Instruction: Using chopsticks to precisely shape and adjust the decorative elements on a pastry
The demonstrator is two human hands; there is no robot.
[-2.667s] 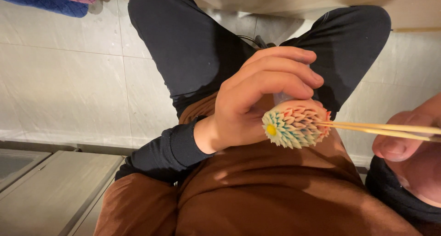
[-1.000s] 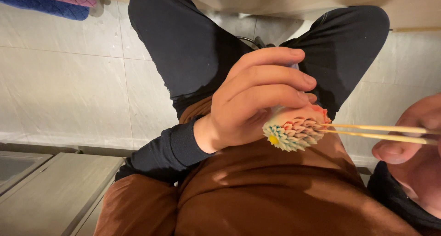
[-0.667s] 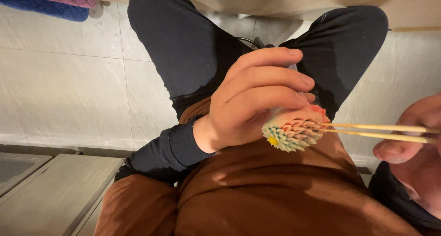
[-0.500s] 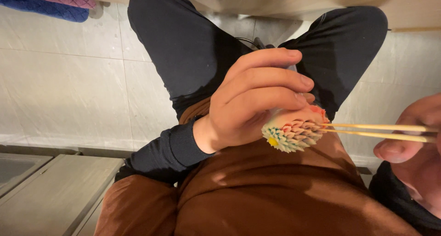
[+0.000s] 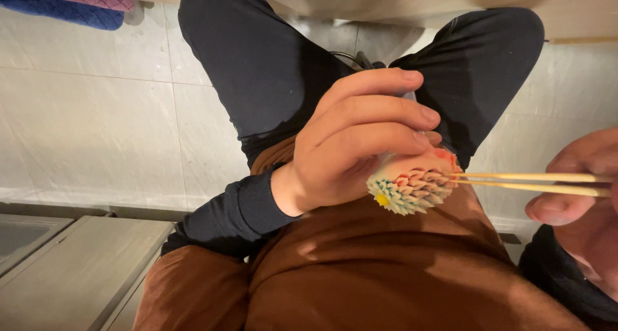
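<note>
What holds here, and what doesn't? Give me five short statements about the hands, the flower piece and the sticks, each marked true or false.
1. The left hand cups a small flower-shaped piece with layered petals. True.
2. The right hand holds a pair of scissors. False: it holds two thin wooden sticks.
3. The stick tips touch the petals. True.
4. The piece lies on the tiled floor. False: it is held above the lap.
5. The petals are plain black. False: they run from orange-pink to white and blue, with a yellow centre.
</note>
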